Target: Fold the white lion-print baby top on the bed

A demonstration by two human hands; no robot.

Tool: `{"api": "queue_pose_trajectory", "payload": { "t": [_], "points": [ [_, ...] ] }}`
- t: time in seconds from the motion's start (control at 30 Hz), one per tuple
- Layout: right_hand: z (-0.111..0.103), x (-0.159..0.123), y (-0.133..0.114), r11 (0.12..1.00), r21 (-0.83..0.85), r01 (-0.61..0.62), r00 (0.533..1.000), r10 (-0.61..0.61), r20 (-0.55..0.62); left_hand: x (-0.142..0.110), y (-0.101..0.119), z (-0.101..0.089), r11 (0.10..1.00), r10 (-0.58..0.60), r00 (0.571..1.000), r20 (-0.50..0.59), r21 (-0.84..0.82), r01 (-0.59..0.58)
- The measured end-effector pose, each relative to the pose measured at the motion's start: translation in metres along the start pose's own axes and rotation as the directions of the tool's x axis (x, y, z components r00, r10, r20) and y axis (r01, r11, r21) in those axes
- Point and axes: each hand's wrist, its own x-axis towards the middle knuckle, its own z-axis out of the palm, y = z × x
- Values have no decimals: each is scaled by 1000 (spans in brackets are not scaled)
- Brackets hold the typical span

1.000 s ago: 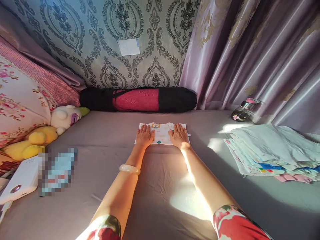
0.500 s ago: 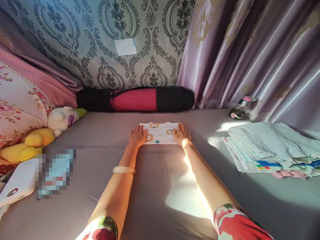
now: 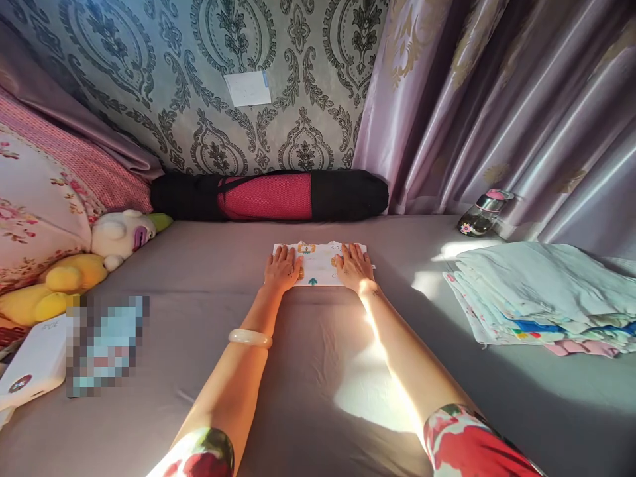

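Observation:
A small folded white cloth [image 3: 320,265] with lion, cloud and leaf prints lies flat on the grey bed sheet [image 3: 298,371] in front of me. My left hand [image 3: 283,268] rests flat on its left part, fingers stretched forward. On the right part lies my right hand [image 3: 356,266], palm down with the fingers spread. Both hands cover some of the print, and the cloth's outer edges show beyond them. Whether it is a garment or a plain cloth I cannot tell.
A stack of folded clothes [image 3: 541,291] lies at the right, with a bottle [image 3: 484,213] behind it. Along the wall runs a black and red long bag [image 3: 268,195]. Plush toys [image 3: 122,235], a white power bank [image 3: 37,361] and a blurred-out object [image 3: 109,348] are at the left.
Both hands have slid inward over the cloth, the left one to the right and the right one slightly to the left. More of the cloth's outer edges now shows.

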Motion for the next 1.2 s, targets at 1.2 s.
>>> {"api": "queue_pose_trajectory", "payload": {
  "t": [1.2],
  "points": [
    [-1,-4,-18,997,-7,80,996,-80,-38,-3,29,1,993,118,993,21,9,-118]
  ]
}}
